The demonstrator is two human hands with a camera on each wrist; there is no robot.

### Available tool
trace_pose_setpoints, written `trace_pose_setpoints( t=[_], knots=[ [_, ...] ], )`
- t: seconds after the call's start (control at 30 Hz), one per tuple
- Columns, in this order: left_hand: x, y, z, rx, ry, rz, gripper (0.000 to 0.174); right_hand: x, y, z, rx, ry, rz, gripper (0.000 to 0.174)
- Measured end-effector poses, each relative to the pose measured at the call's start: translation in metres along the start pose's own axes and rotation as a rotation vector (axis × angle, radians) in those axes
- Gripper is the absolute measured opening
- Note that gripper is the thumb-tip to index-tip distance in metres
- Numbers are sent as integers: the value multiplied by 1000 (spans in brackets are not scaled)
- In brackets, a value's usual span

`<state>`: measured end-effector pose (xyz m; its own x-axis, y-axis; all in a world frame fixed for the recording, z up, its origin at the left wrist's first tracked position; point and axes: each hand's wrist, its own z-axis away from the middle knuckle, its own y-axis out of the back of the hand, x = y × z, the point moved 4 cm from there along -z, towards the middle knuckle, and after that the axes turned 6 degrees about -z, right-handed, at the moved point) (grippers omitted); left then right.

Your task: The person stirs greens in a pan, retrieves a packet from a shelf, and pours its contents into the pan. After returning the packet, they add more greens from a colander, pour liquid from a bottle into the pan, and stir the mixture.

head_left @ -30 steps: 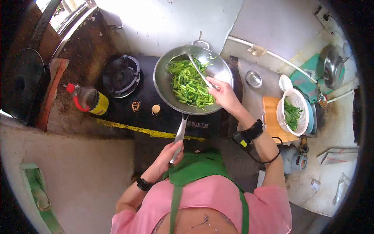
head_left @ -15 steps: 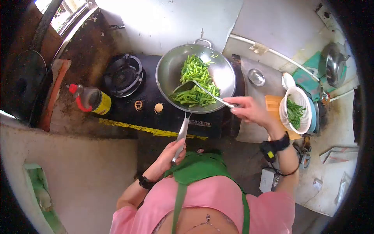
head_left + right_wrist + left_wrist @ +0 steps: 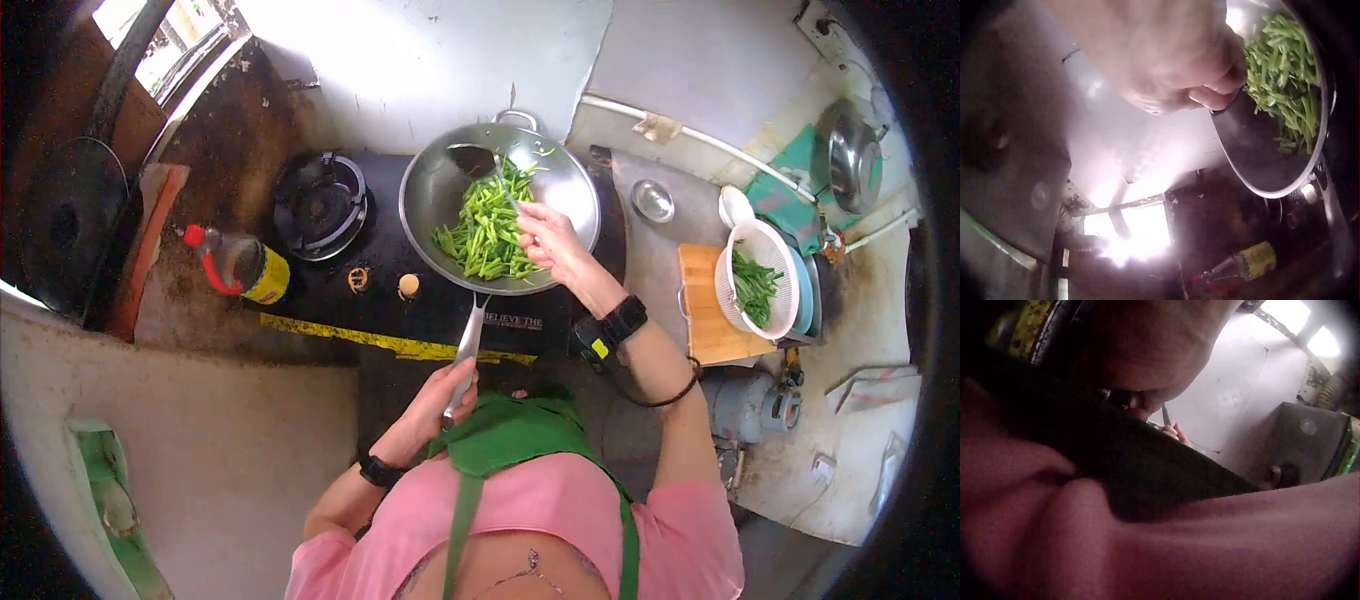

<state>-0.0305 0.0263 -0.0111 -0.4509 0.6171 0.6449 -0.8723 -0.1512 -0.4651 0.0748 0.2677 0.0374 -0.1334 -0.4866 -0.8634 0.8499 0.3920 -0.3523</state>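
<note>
A: State the location of the chopped greens point(image 3: 490, 225).

B: Inside the wok point(image 3: 425, 200), heaped from the middle toward the near wall, with one end of the heap reaching up toward the far side. The dark blade point(image 3: 472, 160) of the spatula point(image 3: 503, 182) lies at the far-left edge of the heap. Contact between blade and greens: cannot be confirmed.

A: State the spatula's long axis relative to the fingers.

B: From the right fingers, the shaft runs away from the body and slightly left, over the heap; the blade is at its far end. The greens lie mainly left of those fingertips.

A: Which hand is nearer?

B: The right hand point(image 3: 555, 245), above the wok's right side. Its fingers are curled and clamped on the spatula. The left hand point(image 3: 437, 393) is on the near side, outside the wok, its fingers wrapped round the wok handle point(image 3: 469, 340). That handle points from the rim toward the body, near end slightly left.

A: List the surroundings.

B: Left of the wok: a burner point(image 3: 320, 205), then a bottle point(image 3: 245, 265). Right: a cutting board point(image 3: 700, 310), with a white colander point(image 3: 732, 300) beside or partly over it, holding more greens.
</note>
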Motion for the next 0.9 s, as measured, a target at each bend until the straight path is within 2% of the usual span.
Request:
trace_pose_setpoints(
  t=[0.07,0.1,0.17,0.2,0.23,0.3,0.43,0.5,0.57,0.63,0.7,0.77,0.83,0.9],
  knots=[
    [2,1,0,-4,-13,-6,31,-5,16,-15,33,164,236,43],
    [2,0,0,-4,-9,13,31,-2,22,-17,42,169,237,43],
    [1,0,0,-18,0,24,31,-14,15,-5,49,854,1145,45],
    [0,0,-1,-6,5,24,30,-27,-2,7,78,473,1334,52],
    [0,1,-2,7,9,25,30,-23,-7,3,52,550,1550,54],
    [0,1,-2,4,10,28,30,-12,-7,-2,102,725,1726,54],
    [0,1,0,9,2,40,30,-8,17,10,161,651,1788,54],
    [-2,2,-1,8,2,38,30,-7,32,34,273,482,1740,57],
    [-2,3,-2,10,-6,37,30,-9,33,70,318,488,1719,55],
    [-2,3,-2,-1,-4,33,30,-10,41,93,281,254,1511,49],
    [-1,3,-1,-5,4,36,30,-24,64,115,79,462,1001,42],
    [1,1,-1,-7,14,43,30,-59,55,157,103,161,913,39],
    [3,0,0,2,-3,13,30,-91,45,184,44,86,1012,39],
    [3,0,0,-1,17,20,30,-91,42,187,-19,12,1108,39]
  ],
)
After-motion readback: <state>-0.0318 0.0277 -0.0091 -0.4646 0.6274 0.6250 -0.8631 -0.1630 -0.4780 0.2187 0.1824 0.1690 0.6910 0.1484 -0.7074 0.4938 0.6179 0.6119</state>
